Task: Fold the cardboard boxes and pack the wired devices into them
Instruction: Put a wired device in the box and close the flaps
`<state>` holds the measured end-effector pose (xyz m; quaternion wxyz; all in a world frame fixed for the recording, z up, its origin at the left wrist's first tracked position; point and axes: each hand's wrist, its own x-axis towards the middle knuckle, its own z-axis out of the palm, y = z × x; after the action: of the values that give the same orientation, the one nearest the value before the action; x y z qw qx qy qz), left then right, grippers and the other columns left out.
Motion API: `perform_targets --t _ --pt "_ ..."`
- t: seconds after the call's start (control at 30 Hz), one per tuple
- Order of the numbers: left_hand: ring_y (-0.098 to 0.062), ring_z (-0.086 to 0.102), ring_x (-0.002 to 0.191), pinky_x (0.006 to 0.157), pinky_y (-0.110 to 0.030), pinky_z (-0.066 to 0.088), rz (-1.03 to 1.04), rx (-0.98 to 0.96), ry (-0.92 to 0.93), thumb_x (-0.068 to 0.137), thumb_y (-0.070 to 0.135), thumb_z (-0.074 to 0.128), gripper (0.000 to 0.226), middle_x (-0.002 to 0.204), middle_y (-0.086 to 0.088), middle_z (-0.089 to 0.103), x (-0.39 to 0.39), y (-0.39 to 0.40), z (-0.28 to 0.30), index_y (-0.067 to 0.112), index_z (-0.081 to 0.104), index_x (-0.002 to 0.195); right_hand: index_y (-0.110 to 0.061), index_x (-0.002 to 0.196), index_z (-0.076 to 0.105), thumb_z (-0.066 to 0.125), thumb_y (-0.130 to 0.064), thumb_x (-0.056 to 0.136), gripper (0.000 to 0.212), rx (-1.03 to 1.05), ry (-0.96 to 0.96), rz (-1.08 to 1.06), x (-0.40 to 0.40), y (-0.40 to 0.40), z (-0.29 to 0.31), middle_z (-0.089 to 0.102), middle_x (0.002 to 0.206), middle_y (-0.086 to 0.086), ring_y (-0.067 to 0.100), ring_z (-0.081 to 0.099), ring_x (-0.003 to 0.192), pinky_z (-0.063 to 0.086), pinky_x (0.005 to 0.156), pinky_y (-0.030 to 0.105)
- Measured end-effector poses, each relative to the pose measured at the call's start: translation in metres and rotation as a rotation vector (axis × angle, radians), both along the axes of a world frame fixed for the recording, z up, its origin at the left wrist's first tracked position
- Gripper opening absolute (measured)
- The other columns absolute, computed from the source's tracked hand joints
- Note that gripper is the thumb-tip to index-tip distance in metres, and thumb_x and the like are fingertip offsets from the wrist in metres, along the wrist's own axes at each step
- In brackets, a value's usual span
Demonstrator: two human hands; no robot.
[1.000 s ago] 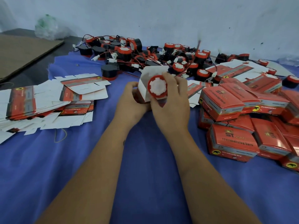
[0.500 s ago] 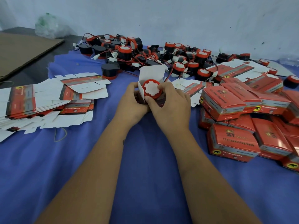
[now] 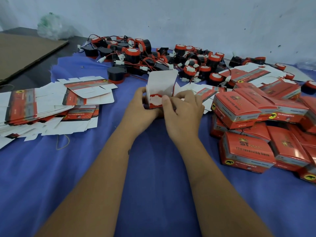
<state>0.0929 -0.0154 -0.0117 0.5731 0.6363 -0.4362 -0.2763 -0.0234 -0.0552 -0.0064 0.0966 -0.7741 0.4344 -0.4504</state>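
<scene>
Both hands meet at the centre of the frame around a small open box (image 3: 161,82). Left hand (image 3: 139,106) curls round the box's left side, fingers wrapped on the wall. Right hand (image 3: 183,109) pinches at the box's right edge, thumb against the front, other fingers bent behind. Inside sits a device (image 3: 155,100), its red rim and white face showing just below the raised white flap; a thin red wire runs up the flap's right edge.

Underneath lies a blue cloth (image 3: 153,185), wrinkled, covering most of the frame. At the left, flat blanks (image 3: 42,106) are fanned in a loose stack, white insides and red printed faces mixed. A rubber band (image 3: 63,142) lies on the cloth just below them. Across the upper middle, loose devices (image 3: 153,57) are heaped, black bodies with red caps, wires and white plugs tangled. At the right, closed boxes (image 3: 256,130) are piled, red with yellow emblems.

Upper left, the cloth ends and a dark floor shows, with a brown sheet (image 3: 25,52) lying flat on it. A crumpled bag (image 3: 51,26) rests against the pale blue, scuffed wall (image 3: 188,19) that fills the top of the frame.
</scene>
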Motion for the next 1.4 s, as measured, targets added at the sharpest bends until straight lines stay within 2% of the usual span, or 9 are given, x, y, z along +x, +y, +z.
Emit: perform_targets --t 0.2,0.3,0.4,0.53,0.83,1.07,1.17,1.27,1.4 --pt "0.024 0.053 0.076 0.057 -0.001 0.041 0.278 -0.14 0.251 0.095 0.013 0.05 0.046 0.095 0.026 0.06 0.003 -0.001 0.008 0.027 0.045 0.138 -0.018 0.124 0.051 0.056 -0.021 0.096 0.028 0.463 -0.726 0.192 -0.002 -0.007 0.01 0.042 0.13 -0.006 0.016 0.047 0.119 0.041 0.091 0.023" --pt "0.004 0.056 0.109 0.071 -0.012 0.041 0.241 -0.094 0.226 0.095 0.031 0.058 0.062 0.13 0.015 0.058 -0.001 -0.003 0.006 0.031 0.031 0.151 -0.025 0.148 0.036 0.045 -0.037 0.101 0.049 0.864 -0.829 0.365 -0.001 -0.015 0.012 0.037 0.153 -0.001 0.019 0.037 0.139 0.035 0.109 0.033" --pt "0.0 0.06 0.103 0.077 -0.018 0.045 0.196 -0.05 0.112 0.093 0.027 0.06 0.045 0.116 0.017 0.063 -0.003 -0.007 0.002 0.032 0.048 0.136 -0.022 0.099 0.079 0.036 -0.046 0.102 0.05 0.965 -0.826 0.48 -0.001 -0.019 0.012 0.071 0.115 0.004 0.024 0.06 0.116 0.04 0.106 0.041" --pt "-0.016 0.065 0.102 0.08 -0.026 0.051 0.187 -0.026 0.027 0.09 0.007 0.062 0.035 0.109 0.004 0.069 0.002 -0.009 0.0 0.02 0.062 0.122 -0.022 0.065 0.074 0.053 -0.038 0.097 0.042 0.952 -0.891 0.423 -0.002 -0.021 0.016 0.07 0.067 -0.007 0.009 0.065 0.067 0.049 0.066 0.023" --pt "-0.005 0.059 0.084 0.059 -0.024 0.045 0.321 0.002 -0.067 0.09 0.013 0.055 0.034 0.093 0.017 0.06 -0.009 -0.006 0.002 0.035 0.052 0.116 -0.021 0.086 0.065 0.059 0.004 0.089 0.027 0.312 -0.823 0.313 -0.004 0.003 0.034 0.05 0.069 0.016 0.013 0.045 0.064 0.04 0.059 0.018" --pt "-0.027 0.063 0.085 0.078 -0.042 0.051 0.383 -0.121 -0.021 0.069 0.048 0.038 0.066 0.087 0.004 0.062 -0.019 0.002 0.009 0.017 0.052 0.126 0.001 0.063 0.063 0.051 -0.015 0.08 0.026 0.081 -0.349 0.648 0.009 0.031 0.031 0.054 0.056 0.007 0.025 0.047 0.067 0.04 0.064 0.042" --pt "-0.027 0.065 0.088 0.079 -0.033 0.051 0.399 -0.153 -0.002 0.056 0.063 0.027 0.091 0.083 0.004 0.06 -0.021 0.005 0.01 0.01 0.055 0.125 0.008 0.057 0.049 0.052 -0.025 0.086 0.044 0.115 -0.39 0.645 0.011 0.034 0.029 0.042 0.054 0.016 0.027 0.04 0.063 0.035 0.059 0.041" --pt "-0.022 0.056 0.084 0.064 -0.032 0.043 0.383 -0.043 -0.024 0.08 0.049 0.048 0.049 0.078 -0.002 0.056 -0.019 0.002 0.01 0.017 0.049 0.117 0.008 0.055 0.046 0.052 -0.019 0.086 0.041 0.262 -0.498 0.653 0.01 0.033 0.035 0.042 0.051 0.011 0.019 0.038 0.059 0.034 0.058 0.035" --pt "-0.033 0.046 0.113 0.091 -0.053 0.048 0.412 0.104 -0.112 0.093 0.03 0.049 0.048 0.097 -0.003 0.049 -0.017 0.001 0.013 0.021 0.036 0.139 0.004 0.057 0.055 0.056 -0.013 0.09 0.037 0.433 -0.497 0.711 0.007 0.03 0.036 0.044 0.042 -0.011 0.002 0.039 0.045 0.032 0.052 0.016"
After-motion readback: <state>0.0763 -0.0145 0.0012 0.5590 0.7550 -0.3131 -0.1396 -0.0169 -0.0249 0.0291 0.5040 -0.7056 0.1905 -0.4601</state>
